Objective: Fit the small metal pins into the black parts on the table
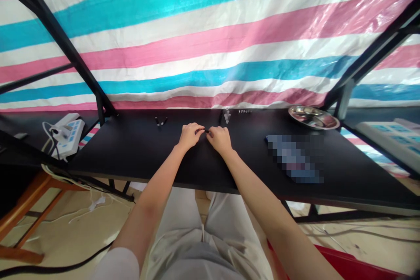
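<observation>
Both my hands rest on the black table [138, 148] near its middle, knuckles up and fingertips meeting. My left hand [189, 135] and my right hand [219, 139] are curled, and together they pinch a small dark thin part [204, 131] between them. What the part is stays too small to tell. Farther back on the table lie two small dark pieces [160, 120], a small clear and dark item [226, 116] and a short row of tiny parts [244, 112].
A shallow metal dish [313, 117] sits at the back right. A blurred-out flat object [295, 157] lies right of my hands. A white power strip [67, 133] with cables is at the left, a wooden stool [29, 205] below it. Black frame bars slant on both sides.
</observation>
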The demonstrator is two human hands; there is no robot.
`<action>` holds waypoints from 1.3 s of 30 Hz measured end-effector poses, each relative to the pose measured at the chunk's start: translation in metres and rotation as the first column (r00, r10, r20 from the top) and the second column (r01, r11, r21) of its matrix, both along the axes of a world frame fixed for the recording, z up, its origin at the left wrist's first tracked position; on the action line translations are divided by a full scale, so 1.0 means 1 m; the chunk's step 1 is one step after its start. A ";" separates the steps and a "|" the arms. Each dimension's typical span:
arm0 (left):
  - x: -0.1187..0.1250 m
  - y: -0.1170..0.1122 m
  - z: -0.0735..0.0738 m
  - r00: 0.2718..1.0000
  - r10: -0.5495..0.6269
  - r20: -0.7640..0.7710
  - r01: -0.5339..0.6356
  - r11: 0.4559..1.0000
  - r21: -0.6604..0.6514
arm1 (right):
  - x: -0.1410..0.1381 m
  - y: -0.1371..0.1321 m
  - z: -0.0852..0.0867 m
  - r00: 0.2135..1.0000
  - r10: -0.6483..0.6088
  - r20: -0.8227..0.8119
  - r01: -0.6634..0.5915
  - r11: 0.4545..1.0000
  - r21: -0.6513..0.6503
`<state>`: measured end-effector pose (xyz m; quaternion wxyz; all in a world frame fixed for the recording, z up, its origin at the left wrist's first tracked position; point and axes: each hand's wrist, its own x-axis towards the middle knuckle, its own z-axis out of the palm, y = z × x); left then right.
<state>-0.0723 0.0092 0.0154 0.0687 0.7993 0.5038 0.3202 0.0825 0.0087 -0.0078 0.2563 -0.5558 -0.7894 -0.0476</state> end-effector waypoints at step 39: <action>-0.106 0.072 0.092 0.634 0.089 -0.768 -0.267 0.957 -0.110 | -0.002 -0.001 0.000 0.971 0.123 -0.206 -0.140 0.987 -0.072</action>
